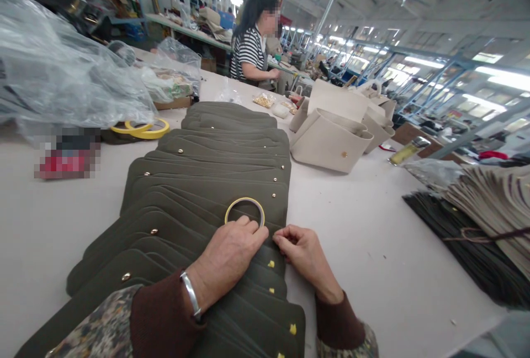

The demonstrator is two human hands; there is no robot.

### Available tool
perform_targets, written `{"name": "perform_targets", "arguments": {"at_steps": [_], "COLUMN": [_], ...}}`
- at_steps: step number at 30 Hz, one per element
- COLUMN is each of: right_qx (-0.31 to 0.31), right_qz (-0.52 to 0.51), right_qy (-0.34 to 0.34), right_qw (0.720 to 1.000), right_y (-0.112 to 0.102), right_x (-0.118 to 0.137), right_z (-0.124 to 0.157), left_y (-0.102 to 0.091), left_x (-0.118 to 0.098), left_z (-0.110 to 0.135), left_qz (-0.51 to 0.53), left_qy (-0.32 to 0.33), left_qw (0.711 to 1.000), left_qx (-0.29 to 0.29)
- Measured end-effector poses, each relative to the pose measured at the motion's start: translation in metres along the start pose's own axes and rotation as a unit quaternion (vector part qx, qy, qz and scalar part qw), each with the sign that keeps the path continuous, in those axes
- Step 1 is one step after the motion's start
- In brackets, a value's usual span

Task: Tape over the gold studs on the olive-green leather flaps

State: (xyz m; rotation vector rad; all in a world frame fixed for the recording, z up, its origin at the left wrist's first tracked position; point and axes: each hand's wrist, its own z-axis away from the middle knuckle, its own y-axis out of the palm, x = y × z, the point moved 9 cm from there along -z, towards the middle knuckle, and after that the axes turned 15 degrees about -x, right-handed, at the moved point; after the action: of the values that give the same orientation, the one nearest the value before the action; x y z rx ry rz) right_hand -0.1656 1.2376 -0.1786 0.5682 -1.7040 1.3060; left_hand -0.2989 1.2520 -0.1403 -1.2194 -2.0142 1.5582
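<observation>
A long overlapping row of olive-green leather panels (215,164) with small gold studs runs down the white table (372,236). My left hand (229,253) rests on the panels with its fingers curled round a thin yellow tape roll (245,210). My right hand (304,250) is beside it at the panels' right edge, with its fingers pinched together on something too small to make out. Small yellow tabs (271,263) sit along the near panels' right edge.
Cream handbags (331,137) stand at the back right. Clear plastic bags (62,70) lie at the left, with yellow tape rolls (143,129) near them. Stacked striped and black material (488,214) lies at the right. A person in a striped top (252,43) works at the far end.
</observation>
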Motion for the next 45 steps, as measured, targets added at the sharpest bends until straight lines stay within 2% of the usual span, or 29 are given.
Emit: {"name": "perform_targets", "arguments": {"at_steps": [3, 6, 10, 14, 17, 24, 27, 31, 33, 36, 39, 42, 45], "right_qx": [-0.022, -0.048, -0.105, -0.06, -0.042, -0.103, -0.091, 0.006, 0.011, -0.054, -0.098, -0.1, -0.11], "right_qz": [0.045, 0.071, 0.092, 0.08, 0.092, 0.148, 0.148, 0.117, 0.083, -0.014, -0.082, -0.077, -0.049], "right_qy": [-0.072, -0.106, -0.08, -0.035, -0.061, -0.121, -0.12, -0.088, -0.09, -0.133, -0.21, -0.291, -0.348], "right_qw": [0.996, 0.991, 0.987, 0.994, 0.993, 0.976, 0.978, 0.989, 0.992, 0.99, 0.969, 0.948, 0.93], "right_y": [0.0, 0.0, -0.014, -0.015, -0.011, -0.004, -0.005, 0.001, 0.0, -0.012, -0.018, -0.016, -0.013], "right_x": [0.014, 0.018, 0.01, 0.002, 0.009, 0.016, 0.016, 0.013, 0.017, 0.033, 0.055, 0.072, 0.079], "right_z": [0.001, 0.004, 0.007, 0.01, 0.012, 0.013, 0.01, 0.01, 0.011, 0.012, 0.018, 0.026, 0.031], "left_y": [-0.001, -0.003, -0.003, -0.003, -0.002, -0.003, -0.013, -0.035, -0.041, -0.041, -0.035, -0.03, -0.025], "left_x": [-0.001, -0.001, 0.0, 0.0, 0.001, -0.002, 0.0, 0.001, 0.001, -0.002, -0.003, -0.003, -0.003], "left_z": [-0.001, -0.001, 0.001, 0.001, 0.001, 0.0, -0.001, 0.004, 0.008, 0.009, 0.007, 0.006, 0.007], "left_qz": [0.006, 0.004, -0.002, 0.002, 0.006, 0.007, 0.013, 0.055, 0.088, 0.096, 0.069, 0.056, 0.054], "left_qy": [-0.003, -0.004, -0.002, 0.006, 0.008, 0.016, 0.021, 0.047, 0.062, 0.074, 0.07, 0.067, 0.062], "left_qw": [1.0, 1.0, 1.0, 1.0, 1.0, 1.0, 0.997, 0.975, 0.963, 0.962, 0.969, 0.972, 0.976], "left_qx": [0.002, -0.002, -0.013, -0.021, -0.022, -0.021, -0.076, -0.208, -0.246, -0.246, -0.228, -0.219, -0.2]}}
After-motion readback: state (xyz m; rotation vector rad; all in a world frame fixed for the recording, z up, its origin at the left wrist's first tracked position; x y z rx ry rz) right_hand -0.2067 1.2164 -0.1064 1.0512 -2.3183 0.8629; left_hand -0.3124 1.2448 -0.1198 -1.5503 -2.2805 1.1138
